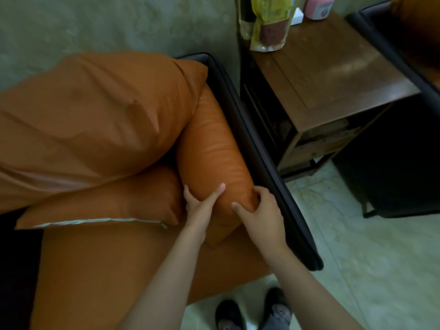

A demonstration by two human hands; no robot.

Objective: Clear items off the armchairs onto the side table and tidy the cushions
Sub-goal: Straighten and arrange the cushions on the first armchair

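An orange side cushion (209, 144) stands along the armchair's dark right armrest (252, 144). My left hand (202, 206) grips its near end from the left, and my right hand (264, 210) grips it from the right. A large orange back cushion (95, 110) leans at the left. A smaller orange cushion (107, 206) with a white zip edge lies below it on the orange seat (119, 270). To the right stands the wooden side table (338, 72), with a clear bag of yellow and brown goods (269, 27) and a pink item (319, 5) at its back.
A second dark armchair (404, 55) with an orange cushion stands right of the table. The table has a lower shelf with clutter. Pale tiled floor lies in front, with my dark shoes (252, 313) on it. A greenish wall is behind.
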